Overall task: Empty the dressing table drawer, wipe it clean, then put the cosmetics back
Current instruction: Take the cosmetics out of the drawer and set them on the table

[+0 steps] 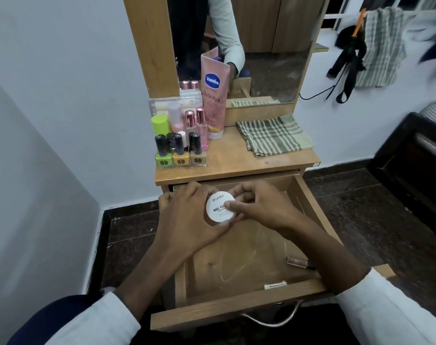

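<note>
Hands are both gripping the white jar [220, 207] over the drawer [239, 257], left hand [189, 220] cupping underneath, right hand [258, 207] pinching its lid, probably steadying before lifting it out.

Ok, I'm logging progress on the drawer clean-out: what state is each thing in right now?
Drawer: pulled open, one small tube left inside.
White jar: lid on, held over the drawer by left hand and right hand.
Checked cloth: folded on the tabletop.
Nail polish bottles: upright, capped.
</note>
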The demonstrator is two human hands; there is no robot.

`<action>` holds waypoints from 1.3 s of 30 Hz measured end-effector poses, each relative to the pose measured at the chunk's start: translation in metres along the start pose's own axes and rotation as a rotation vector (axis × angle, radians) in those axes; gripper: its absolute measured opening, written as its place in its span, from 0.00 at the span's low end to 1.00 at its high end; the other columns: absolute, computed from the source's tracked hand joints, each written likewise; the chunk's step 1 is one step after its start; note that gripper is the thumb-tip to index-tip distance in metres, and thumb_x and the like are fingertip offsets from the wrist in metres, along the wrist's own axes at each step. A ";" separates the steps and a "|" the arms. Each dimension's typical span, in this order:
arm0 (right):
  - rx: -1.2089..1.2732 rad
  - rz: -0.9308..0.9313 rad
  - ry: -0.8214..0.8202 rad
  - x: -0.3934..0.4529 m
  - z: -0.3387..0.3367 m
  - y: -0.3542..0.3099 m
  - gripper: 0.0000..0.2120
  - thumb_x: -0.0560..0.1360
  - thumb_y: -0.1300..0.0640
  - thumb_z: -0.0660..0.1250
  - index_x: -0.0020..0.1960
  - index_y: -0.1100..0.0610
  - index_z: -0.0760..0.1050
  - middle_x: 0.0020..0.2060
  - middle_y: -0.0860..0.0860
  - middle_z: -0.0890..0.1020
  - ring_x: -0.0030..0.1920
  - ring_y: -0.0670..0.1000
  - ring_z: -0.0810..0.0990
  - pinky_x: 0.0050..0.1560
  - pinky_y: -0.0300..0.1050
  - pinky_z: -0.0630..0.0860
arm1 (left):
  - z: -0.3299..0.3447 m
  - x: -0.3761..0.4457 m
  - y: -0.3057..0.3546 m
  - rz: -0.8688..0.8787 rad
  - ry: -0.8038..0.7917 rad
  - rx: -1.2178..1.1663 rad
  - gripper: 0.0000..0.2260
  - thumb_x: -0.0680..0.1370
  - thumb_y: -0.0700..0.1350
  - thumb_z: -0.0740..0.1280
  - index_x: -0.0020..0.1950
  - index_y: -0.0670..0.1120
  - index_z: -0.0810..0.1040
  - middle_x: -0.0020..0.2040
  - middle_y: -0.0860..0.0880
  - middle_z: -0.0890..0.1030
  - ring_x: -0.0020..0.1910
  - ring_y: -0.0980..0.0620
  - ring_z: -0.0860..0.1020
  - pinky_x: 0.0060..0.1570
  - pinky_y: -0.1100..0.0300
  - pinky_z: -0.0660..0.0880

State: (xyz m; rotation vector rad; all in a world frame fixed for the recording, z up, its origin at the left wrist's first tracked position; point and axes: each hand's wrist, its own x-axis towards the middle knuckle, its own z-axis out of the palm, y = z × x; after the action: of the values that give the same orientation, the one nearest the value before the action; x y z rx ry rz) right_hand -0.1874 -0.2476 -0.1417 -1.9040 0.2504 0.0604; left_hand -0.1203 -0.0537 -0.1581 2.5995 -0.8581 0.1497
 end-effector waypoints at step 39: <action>-0.742 -0.760 0.584 0.027 -0.018 -0.021 0.02 0.78 0.61 0.72 0.51 0.58 0.83 0.41 0.49 0.84 0.40 0.46 0.80 0.42 0.37 0.77 | 0.034 0.033 -0.015 0.287 -0.128 0.094 0.22 0.81 0.57 0.69 0.74 0.54 0.73 0.71 0.53 0.75 0.68 0.52 0.74 0.66 0.53 0.75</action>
State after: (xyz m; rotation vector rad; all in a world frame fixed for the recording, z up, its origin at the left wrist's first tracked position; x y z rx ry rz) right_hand -0.1578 -0.2614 -0.1207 -2.5961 -0.1528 -1.0503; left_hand -0.0852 -0.0748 -0.1870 2.5801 -1.2979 0.1054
